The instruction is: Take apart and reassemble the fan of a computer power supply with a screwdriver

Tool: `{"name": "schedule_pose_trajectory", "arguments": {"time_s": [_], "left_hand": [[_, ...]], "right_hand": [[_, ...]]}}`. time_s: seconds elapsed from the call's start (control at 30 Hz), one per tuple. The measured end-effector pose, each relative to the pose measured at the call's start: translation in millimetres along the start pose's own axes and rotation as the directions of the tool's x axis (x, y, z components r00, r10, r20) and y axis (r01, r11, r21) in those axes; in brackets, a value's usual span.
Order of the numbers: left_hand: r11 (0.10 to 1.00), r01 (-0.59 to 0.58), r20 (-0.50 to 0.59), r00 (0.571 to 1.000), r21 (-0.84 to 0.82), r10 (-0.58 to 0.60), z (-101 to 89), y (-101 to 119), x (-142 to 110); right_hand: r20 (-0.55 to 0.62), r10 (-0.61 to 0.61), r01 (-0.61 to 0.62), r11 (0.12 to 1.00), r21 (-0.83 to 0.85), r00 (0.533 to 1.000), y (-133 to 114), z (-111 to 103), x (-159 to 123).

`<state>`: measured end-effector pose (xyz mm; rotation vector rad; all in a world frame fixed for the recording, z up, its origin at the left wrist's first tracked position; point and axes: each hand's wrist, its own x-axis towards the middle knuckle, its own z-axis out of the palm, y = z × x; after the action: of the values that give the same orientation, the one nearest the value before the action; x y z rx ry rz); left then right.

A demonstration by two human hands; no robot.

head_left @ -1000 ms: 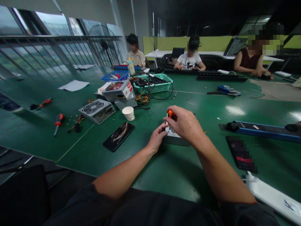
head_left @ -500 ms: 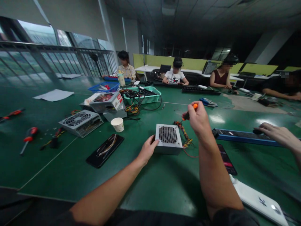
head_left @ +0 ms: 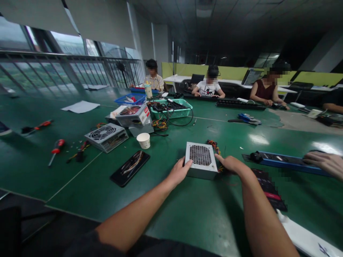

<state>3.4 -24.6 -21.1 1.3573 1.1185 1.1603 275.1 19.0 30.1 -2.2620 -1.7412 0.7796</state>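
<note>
A grey computer power supply with a honeycomb vent on top rests on the green table in front of me. My left hand is closed on its left side, thumb over the top edge. At the opposite side, my right hand grips the unit, thumb on the upper edge and the other fingers hidden. Multicoloured cables come out behind the unit, near my right hand. The orange-handled screwdriver cannot be seen now.
To the left are a phone, a paper cup, another power supply and a red screwdriver. A green basket of cables stands behind. At right, a person's hand touches a blue strip. Co-workers sit opposite.
My right hand has come down from above the cables, where it held an orange-handled screwdriver, to the power supply's right side. My left hand stays on the unit. The view has turned left.
</note>
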Motion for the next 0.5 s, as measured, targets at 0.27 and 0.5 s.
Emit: {"name": "schedule_pose_trajectory", "arguments": {"time_s": [0.27,0.5], "left_hand": [[0.991,0.069,0.126,0.991,-0.119,-0.054,-3.0,5.0,-4.6],[0.978,-0.135,0.070,0.987,-0.161,0.147,-8.9,28.3,-9.2]], "right_hand": [[0.205,-0.132,0.002,0.846,0.534,0.970,-5.1,22.6,-34.0],[0.158,-0.261,0.077,0.706,0.704,0.952,-9.1,14.3,-46.7]]}}
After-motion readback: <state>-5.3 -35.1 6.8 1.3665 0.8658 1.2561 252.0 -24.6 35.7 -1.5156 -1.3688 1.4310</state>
